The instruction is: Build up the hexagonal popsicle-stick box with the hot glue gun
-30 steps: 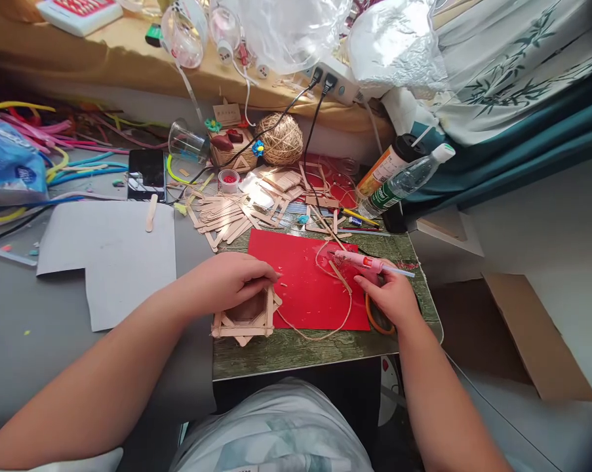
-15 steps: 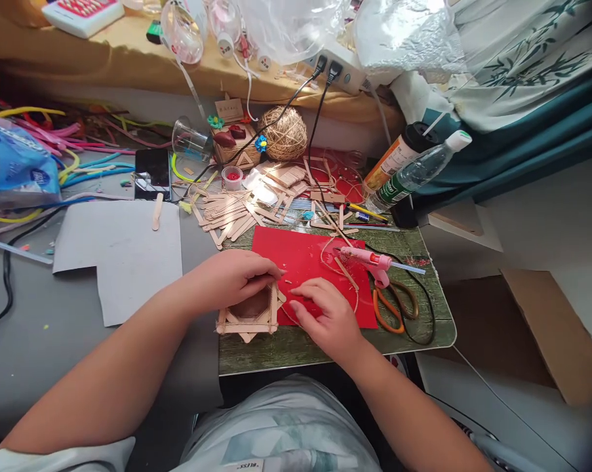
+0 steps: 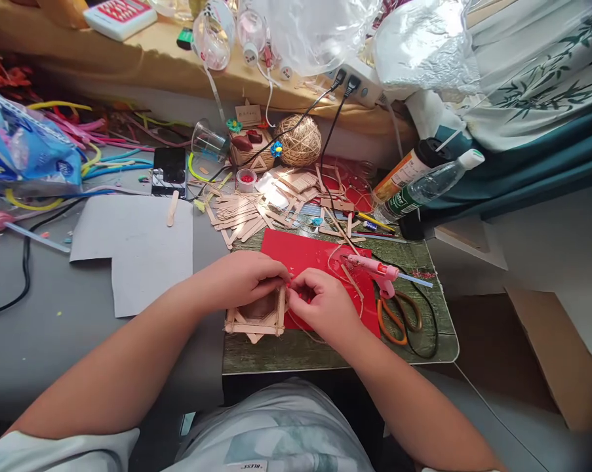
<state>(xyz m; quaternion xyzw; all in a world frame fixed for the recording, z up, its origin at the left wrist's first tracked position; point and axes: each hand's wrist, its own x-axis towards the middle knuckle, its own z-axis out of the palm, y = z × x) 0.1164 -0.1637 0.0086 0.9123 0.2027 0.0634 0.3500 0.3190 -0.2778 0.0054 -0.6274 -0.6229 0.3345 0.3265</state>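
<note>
A small box built of craft sticks (image 3: 255, 328) sits near the front edge of the green board, with twine wound at its corners. My left hand (image 3: 249, 278) reaches over its far side, fingers closed at the far right corner. Beside that corner my right hand (image 3: 325, 305) is pinched, its thumb and fingertips almost meeting the left ones. A thin twine (image 3: 308, 330) trails out from under the right hand, and it seems to be what the fingers grip, though the fingertips largely hide it. Under the right hand lies a red sheet (image 3: 286, 246).
A pink glue gun (image 3: 374, 267) and orange-handled scissors (image 3: 394, 321) lie to the right. Loose craft sticks (image 3: 236, 213), a twine ball (image 3: 300, 139) and a plastic bottle (image 3: 428, 187) are behind. Grey cardboard (image 3: 148, 262) lies left.
My right hand has moved in to the box's far right corner and its fingers have closed. My left hand stays at the box. The view has shifted slightly.
</note>
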